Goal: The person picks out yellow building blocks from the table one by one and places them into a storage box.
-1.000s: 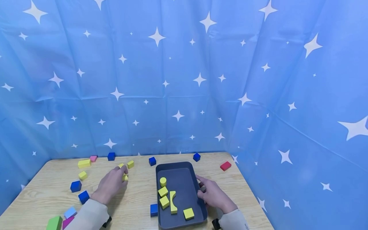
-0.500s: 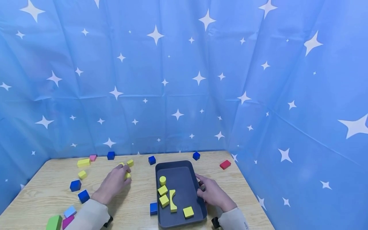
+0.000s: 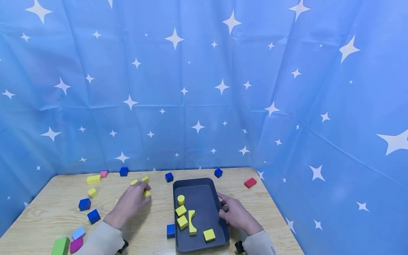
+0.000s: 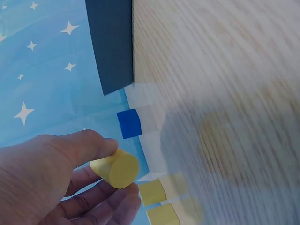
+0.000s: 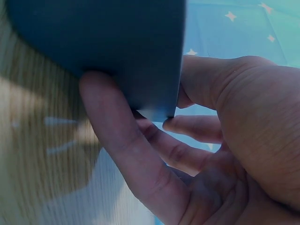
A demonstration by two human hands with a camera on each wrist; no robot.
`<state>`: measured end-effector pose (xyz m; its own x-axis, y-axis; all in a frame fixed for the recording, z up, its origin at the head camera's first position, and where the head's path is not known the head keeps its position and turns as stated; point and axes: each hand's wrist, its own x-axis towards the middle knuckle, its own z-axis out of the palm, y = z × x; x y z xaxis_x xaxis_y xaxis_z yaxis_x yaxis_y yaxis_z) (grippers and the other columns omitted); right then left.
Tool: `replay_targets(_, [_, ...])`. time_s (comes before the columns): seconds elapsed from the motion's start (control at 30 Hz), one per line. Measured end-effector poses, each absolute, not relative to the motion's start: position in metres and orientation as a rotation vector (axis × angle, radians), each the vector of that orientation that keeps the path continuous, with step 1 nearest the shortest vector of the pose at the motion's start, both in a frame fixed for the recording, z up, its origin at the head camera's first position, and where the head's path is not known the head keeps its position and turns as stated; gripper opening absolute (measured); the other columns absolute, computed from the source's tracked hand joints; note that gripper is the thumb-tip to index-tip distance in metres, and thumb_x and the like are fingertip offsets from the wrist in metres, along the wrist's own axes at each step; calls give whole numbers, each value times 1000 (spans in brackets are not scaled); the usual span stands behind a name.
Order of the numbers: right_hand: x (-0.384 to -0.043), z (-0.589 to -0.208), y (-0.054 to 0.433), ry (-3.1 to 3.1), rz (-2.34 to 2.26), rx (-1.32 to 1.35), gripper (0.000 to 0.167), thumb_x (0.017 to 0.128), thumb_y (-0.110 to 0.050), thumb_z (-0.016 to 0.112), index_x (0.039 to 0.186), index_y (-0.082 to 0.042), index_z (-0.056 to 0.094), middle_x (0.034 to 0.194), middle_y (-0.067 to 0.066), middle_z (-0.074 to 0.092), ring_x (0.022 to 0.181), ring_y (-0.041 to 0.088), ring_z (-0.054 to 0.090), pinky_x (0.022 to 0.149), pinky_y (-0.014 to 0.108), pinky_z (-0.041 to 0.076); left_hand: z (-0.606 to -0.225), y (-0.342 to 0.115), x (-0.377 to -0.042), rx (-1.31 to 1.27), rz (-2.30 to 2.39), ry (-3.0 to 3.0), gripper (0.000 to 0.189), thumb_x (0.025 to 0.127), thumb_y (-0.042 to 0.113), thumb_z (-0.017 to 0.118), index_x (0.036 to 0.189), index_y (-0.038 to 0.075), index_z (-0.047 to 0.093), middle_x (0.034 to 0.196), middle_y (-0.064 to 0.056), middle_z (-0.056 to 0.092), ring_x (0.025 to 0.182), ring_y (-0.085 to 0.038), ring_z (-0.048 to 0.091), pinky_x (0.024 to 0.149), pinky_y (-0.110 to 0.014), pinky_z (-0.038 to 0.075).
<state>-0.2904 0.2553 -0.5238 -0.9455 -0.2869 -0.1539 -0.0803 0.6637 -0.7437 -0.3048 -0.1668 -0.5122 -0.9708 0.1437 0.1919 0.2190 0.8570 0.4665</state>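
My left hand (image 3: 130,202) is above the left half of the table, pinching a yellow cylinder block (image 4: 123,169) between thumb and fingers. Just beyond that hand lie two yellow blocks (image 4: 163,213), partly hidden by it in the head view. My right hand (image 3: 237,214) grips the right side of a dark grey tray (image 3: 210,187). In the right wrist view its thumb is at the rim and a finger presses the outer wall. The tray holds several yellow blocks, among them an upright cylinder (image 3: 181,200) and an arch-cut piece (image 3: 192,223).
Blue cubes (image 3: 84,204) are scattered on the wooden table (image 3: 156,209), one block (image 3: 170,231) close against the tray's left wall. Green (image 3: 60,246), magenta (image 3: 76,245) and light blue (image 3: 78,233) blocks lie front left. A red block (image 3: 250,182) lies back right. A starry curtain (image 3: 197,88) stands behind.
My left hand has moved a little to the right with the yellow cylinder, towards the tray. My right hand and the tray have stayed in place.
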Motion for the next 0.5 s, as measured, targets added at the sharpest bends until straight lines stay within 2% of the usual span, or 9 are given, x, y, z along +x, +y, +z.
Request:
replay_targets(0.13, [-290, -524, 255, 2626, -1160, -307, 78, 107, -2, 71, 179, -8, 44, 131, 24, 75, 81, 23, 73, 56, 41, 65, -509, -162, -301, -308, -760, -2856, 25, 98, 5, 89, 122, 1, 81, 121, -19, 81, 98, -20, 74, 88, -44, 71])
replay_targets(0.37, [-290, -523, 256, 2631, -1152, -303, 78, 107, -2, 71, 179, -9, 44, 131, 23, 75, 81, 23, 73, 57, 41, 65, -502, -154, -293, -330, -798, -2837, 26, 97, 4, 91, 121, 3, 81, 111, -10, 79, 86, -12, 63, 72, -27, 59])
replay_targets(0.5, [-290, -523, 256, 2631, -1151, -306, 78, 107, -2, 71, 179, -9, 44, 131, 23, 75, 82, 23, 73, 57, 41, 65, -501, -149, -289, -346, -819, -2823, 27, 95, 3, 92, 121, 4, 81, 104, -6, 76, 84, -11, 61, 68, -23, 55])
